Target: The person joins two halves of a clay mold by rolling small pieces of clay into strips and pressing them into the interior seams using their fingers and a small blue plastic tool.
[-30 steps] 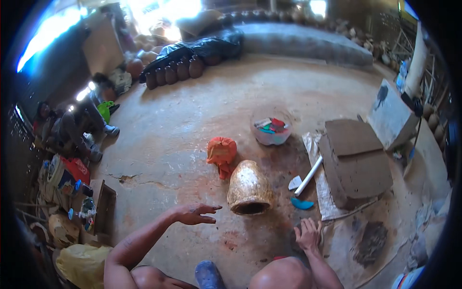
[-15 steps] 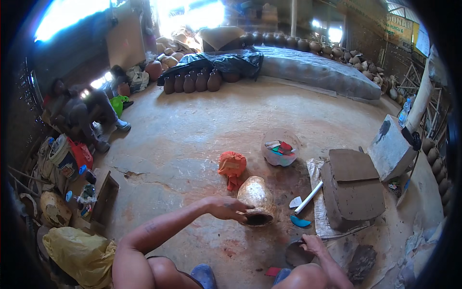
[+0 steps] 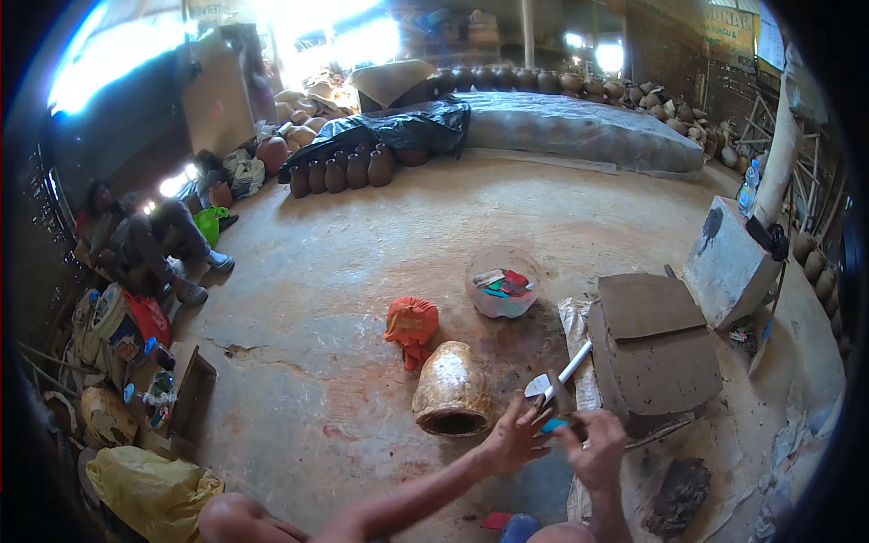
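My left hand [image 3: 516,441] is in front of my right knee, fingers spread and holding nothing. Close beside it, my right hand [image 3: 595,445] is closed on a flat dark clay piece [image 3: 561,396], seen nearly edge-on and smeared by motion. Behind the fingers, part of a teal curved piece [image 3: 554,424] shows on the floor. A whitish, mottled jar-shaped form [image 3: 453,385] lies left of my hands, its dark mouth toward me. Past the hands are a white pipe [image 3: 576,360] and a white flat piece [image 3: 537,385].
An orange cloth bundle [image 3: 412,326] and a clear plastic tub [image 3: 475,291] of coloured scraps lie beyond the form. A big clay block [image 3: 661,362] stands on sacking at right, a pale block [image 3: 729,262] behind it. A person [image 3: 149,235] sits far left; dark jars [image 3: 335,174] stand at the back.
My left hand has left the jar-shaped form and moved right, beside my right hand. My right hand has lifted the dark clay piece off the floor. The view has shifted slightly.
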### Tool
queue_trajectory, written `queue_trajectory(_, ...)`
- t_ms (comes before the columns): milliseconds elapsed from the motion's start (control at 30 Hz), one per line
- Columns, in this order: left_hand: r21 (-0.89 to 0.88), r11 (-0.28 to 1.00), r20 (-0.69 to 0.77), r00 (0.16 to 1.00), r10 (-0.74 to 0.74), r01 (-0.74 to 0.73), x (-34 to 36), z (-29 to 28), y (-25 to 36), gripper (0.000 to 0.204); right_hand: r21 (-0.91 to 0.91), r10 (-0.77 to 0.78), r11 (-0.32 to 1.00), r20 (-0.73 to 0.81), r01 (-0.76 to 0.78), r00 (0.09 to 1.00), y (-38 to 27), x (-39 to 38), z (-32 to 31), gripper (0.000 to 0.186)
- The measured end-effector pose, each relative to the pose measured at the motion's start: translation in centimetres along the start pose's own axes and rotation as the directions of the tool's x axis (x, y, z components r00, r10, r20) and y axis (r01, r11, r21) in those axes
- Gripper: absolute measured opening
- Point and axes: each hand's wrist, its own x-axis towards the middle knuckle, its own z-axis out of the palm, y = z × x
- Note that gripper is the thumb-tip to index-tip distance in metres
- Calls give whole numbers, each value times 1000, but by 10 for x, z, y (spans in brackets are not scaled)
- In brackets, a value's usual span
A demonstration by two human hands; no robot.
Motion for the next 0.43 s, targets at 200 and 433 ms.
queue_trajectory(200, -509, 809, 21, 936, 351, -293, -18, 22, -22, 95, 166, 79, 983, 7, -79, 997, 18, -27, 20, 62)
queue_trajectory(433, -113, 973, 91, 973, 211, -200, -36, -83, -36, 93, 538, 342, 575, 526, -616, 779, 22, -33, 38, 77)
